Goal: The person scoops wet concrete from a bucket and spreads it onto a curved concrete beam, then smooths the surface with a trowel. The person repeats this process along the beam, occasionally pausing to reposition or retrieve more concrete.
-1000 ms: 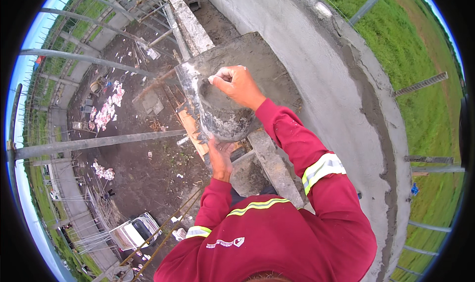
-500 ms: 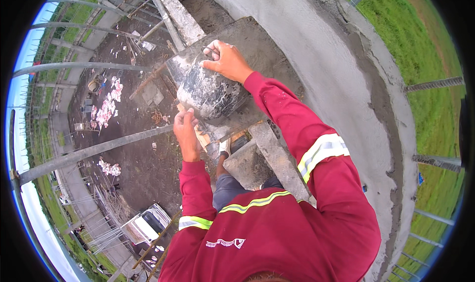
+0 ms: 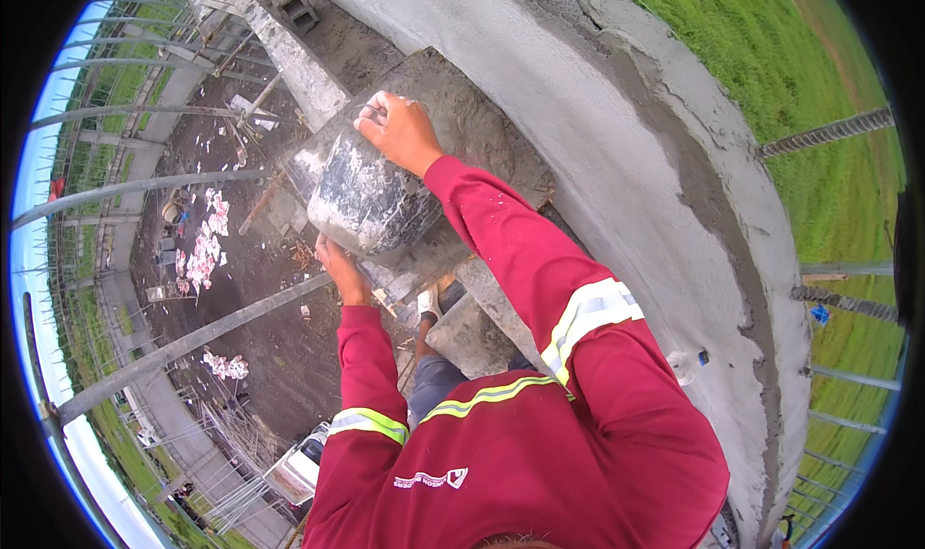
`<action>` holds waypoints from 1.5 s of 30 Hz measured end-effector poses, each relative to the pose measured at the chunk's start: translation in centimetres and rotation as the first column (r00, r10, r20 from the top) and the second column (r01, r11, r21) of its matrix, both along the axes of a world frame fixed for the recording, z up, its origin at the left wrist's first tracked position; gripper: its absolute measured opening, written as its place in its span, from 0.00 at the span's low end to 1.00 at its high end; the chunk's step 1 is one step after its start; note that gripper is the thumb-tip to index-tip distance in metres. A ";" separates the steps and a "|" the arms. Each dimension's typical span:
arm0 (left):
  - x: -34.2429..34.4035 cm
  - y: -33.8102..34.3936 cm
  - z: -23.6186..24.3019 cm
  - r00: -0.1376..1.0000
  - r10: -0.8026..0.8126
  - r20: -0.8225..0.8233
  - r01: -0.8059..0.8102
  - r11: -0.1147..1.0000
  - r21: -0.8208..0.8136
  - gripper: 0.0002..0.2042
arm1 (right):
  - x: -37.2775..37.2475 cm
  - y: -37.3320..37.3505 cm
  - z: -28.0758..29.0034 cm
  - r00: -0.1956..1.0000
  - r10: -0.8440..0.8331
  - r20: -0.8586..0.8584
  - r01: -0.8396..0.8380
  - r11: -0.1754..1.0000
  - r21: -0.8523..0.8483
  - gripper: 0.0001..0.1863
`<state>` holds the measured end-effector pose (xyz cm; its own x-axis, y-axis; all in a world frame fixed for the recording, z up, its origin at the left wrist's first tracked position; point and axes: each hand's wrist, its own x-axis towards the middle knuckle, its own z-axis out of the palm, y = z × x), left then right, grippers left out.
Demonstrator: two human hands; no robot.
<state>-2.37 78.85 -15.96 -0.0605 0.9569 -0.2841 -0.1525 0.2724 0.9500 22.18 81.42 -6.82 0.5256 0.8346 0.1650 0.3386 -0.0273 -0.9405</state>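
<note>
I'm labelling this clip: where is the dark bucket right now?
Left of centre in the head view, the bucket is between the right hand and left hand, overlapping the mortar-covered board.

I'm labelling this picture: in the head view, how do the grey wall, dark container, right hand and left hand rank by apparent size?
Largest to smallest:
Grey wall
Dark container
Right hand
Left hand

1. We looked from head height, through the left of two side-by-side fisheye cameras.
2. We faced downward over the red top, upright and unmirrored.
3. We had the left hand and right hand near, the ground well below.
</note>
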 end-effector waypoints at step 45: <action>14.5 20.8 16.2 0.519 -0.326 -0.790 0.766 0.588 0.260 0.49 | 10.6 0.1 -3.0 0.409 -0.107 -0.906 0.641 0.741 0.202 0.13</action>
